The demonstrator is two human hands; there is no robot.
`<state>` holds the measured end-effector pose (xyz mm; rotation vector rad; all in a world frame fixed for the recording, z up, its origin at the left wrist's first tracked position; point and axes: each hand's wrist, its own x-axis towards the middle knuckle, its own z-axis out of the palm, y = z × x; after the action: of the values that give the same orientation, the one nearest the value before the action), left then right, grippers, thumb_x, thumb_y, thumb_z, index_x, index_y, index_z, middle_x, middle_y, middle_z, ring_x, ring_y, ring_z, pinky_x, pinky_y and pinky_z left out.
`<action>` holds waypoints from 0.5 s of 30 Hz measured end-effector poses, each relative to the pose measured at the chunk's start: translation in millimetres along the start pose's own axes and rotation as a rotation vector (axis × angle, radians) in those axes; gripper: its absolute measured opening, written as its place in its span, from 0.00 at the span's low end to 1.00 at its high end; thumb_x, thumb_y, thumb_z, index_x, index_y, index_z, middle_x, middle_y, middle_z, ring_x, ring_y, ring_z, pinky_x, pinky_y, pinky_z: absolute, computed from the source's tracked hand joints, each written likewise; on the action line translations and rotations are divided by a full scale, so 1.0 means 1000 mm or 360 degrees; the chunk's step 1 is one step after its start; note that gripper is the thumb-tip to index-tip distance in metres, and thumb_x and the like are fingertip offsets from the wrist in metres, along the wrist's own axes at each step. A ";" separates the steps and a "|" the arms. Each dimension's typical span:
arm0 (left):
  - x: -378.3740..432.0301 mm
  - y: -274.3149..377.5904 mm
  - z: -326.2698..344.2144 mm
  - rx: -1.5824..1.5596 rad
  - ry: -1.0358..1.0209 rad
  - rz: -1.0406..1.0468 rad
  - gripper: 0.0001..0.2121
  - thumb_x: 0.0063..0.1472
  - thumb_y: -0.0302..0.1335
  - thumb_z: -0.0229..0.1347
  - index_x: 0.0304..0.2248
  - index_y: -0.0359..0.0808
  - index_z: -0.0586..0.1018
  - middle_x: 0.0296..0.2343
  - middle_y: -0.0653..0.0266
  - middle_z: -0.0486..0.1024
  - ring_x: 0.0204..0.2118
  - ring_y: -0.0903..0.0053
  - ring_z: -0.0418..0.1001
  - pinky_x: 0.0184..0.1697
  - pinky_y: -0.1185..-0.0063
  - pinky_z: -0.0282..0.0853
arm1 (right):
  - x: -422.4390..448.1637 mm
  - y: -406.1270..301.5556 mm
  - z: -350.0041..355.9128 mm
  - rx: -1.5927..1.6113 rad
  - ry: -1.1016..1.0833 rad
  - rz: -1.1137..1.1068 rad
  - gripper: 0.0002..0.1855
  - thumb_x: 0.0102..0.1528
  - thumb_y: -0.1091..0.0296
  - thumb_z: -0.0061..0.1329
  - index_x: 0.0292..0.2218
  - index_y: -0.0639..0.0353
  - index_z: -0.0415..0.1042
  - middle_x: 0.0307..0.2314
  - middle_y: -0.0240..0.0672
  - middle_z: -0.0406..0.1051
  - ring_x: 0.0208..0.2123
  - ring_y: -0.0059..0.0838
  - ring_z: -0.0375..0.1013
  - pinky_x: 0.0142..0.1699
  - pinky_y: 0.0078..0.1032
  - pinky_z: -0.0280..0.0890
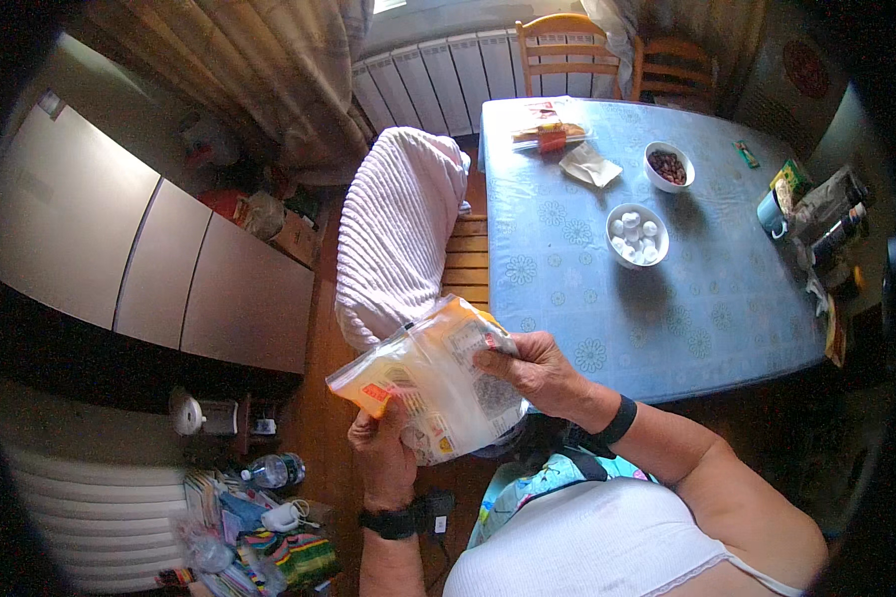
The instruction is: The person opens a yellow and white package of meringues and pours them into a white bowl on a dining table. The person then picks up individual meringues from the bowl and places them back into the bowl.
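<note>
Both of my hands hold up a translucent plastic bag point(433, 388) with orange edges and printed panels. My left hand point(385, 444) pinches its lower left side, and my right hand point(541, 373) grips its right side, thumb on top. Whether anything is inside the bag cannot be made out. Beyond my right hand, a blue patterned tablecloth point(567, 298) covers the table. On it stand a white bowl point(637, 236) of white round pieces and a second white bowl point(669, 167) of dark reddish pieces. A folded white paper or cloth point(591, 165) and a clear food package point(549, 134) lie farther back.
A chair draped with a pink ribbed cover point(399, 224) stands left of the table. Cups, packets and bottles crowd the table's right edge, with a blue mug point(773, 215) among them. At lower left are a plastic bottle point(275, 471) and a cluttered pile. Wooden chairs point(567, 56) stand behind.
</note>
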<state>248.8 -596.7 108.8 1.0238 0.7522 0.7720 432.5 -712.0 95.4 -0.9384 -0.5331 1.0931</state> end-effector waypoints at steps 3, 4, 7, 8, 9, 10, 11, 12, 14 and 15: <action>0.002 0.002 0.000 -0.0055 0.0031 -0.0152 0.13 0.59 0.30 0.58 0.42 0.32 0.76 0.37 0.64 0.77 0.38 0.80 0.74 0.43 0.80 0.70 | 0.000 0.002 0.002 0.0040 0.0021 -0.0011 0.10 0.57 0.65 0.52 0.37 0.61 0.77 0.30 0.27 0.73 0.32 0.13 0.69 0.37 0.18 0.68; 0.002 0.003 0.001 -0.0123 0.0044 -0.0170 0.14 0.59 0.30 0.58 0.42 0.32 0.76 0.37 0.65 0.77 0.38 0.80 0.74 0.43 0.80 0.69 | 0.000 0.002 0.003 0.0058 0.0042 0.0004 0.10 0.58 0.65 0.51 0.36 0.61 0.77 0.30 0.27 0.73 0.31 0.14 0.69 0.37 0.19 0.68; 0.000 0.006 -0.002 -0.0114 -0.0077 -0.0163 0.15 0.59 0.31 0.58 0.43 0.32 0.76 0.38 0.65 0.76 0.39 0.80 0.74 0.43 0.79 0.69 | 0.001 0.003 0.003 0.0169 0.0108 0.0045 0.10 0.58 0.64 0.50 0.36 0.61 0.76 0.29 0.27 0.73 0.31 0.14 0.69 0.36 0.19 0.68; -0.001 0.007 -0.005 -0.0075 -0.0149 -0.0150 0.16 0.58 0.31 0.59 0.44 0.32 0.75 0.38 0.65 0.76 0.39 0.80 0.73 0.43 0.79 0.69 | 0.001 0.004 0.003 0.0239 0.0097 0.0022 0.10 0.59 0.64 0.50 0.35 0.61 0.76 0.29 0.26 0.73 0.31 0.14 0.69 0.36 0.19 0.68; -0.002 0.009 -0.008 0.0083 -0.0204 -0.0123 0.16 0.58 0.30 0.59 0.44 0.32 0.75 0.38 0.65 0.76 0.39 0.80 0.73 0.43 0.79 0.69 | 0.001 0.004 0.003 0.0194 0.0130 0.0073 0.10 0.59 0.63 0.49 0.34 0.61 0.76 0.29 0.26 0.72 0.30 0.14 0.69 0.35 0.18 0.68; -0.003 0.008 -0.010 0.0236 -0.0268 -0.0099 0.16 0.58 0.30 0.59 0.44 0.32 0.75 0.38 0.65 0.76 0.39 0.80 0.73 0.43 0.78 0.69 | 0.001 0.006 0.004 0.0169 0.0137 0.0090 0.10 0.59 0.63 0.49 0.34 0.60 0.76 0.29 0.26 0.72 0.30 0.14 0.69 0.35 0.18 0.68; -0.004 0.006 -0.010 0.0354 -0.0365 -0.0048 0.16 0.58 0.29 0.59 0.44 0.32 0.75 0.37 0.66 0.76 0.39 0.80 0.73 0.43 0.78 0.69 | 0.000 0.005 0.002 0.0128 0.0171 0.0090 0.11 0.59 0.62 0.49 0.33 0.60 0.75 0.28 0.25 0.72 0.30 0.13 0.69 0.35 0.18 0.68; -0.001 0.000 -0.008 0.0367 -0.0346 0.0040 0.15 0.57 0.28 0.59 0.43 0.32 0.75 0.37 0.65 0.76 0.37 0.79 0.73 0.41 0.79 0.70 | 0.001 0.008 0.003 -0.0013 0.0242 0.0067 0.12 0.60 0.61 0.48 0.31 0.59 0.75 0.27 0.24 0.71 0.29 0.12 0.67 0.35 0.18 0.67; 0.000 -0.008 -0.005 0.0163 -0.0200 -0.0126 0.15 0.57 0.28 0.60 0.42 0.31 0.76 0.36 0.64 0.76 0.35 0.79 0.73 0.39 0.79 0.71 | 0.003 0.011 0.002 -0.0012 0.0218 0.0059 0.11 0.60 0.61 0.47 0.32 0.58 0.76 0.27 0.23 0.70 0.29 0.11 0.65 0.35 0.16 0.64; 0.000 -0.011 -0.002 0.0099 -0.0088 -0.0249 0.14 0.57 0.28 0.60 0.42 0.31 0.76 0.36 0.63 0.76 0.35 0.78 0.74 0.38 0.79 0.71 | 0.004 0.012 0.002 0.0156 0.0204 0.0121 0.11 0.60 0.62 0.47 0.34 0.59 0.76 0.28 0.24 0.71 0.29 0.12 0.66 0.35 0.17 0.66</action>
<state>249.5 -599.7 98.1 1.0248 0.8024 0.5870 426.3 -705.6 85.8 -0.9417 -0.3378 1.1089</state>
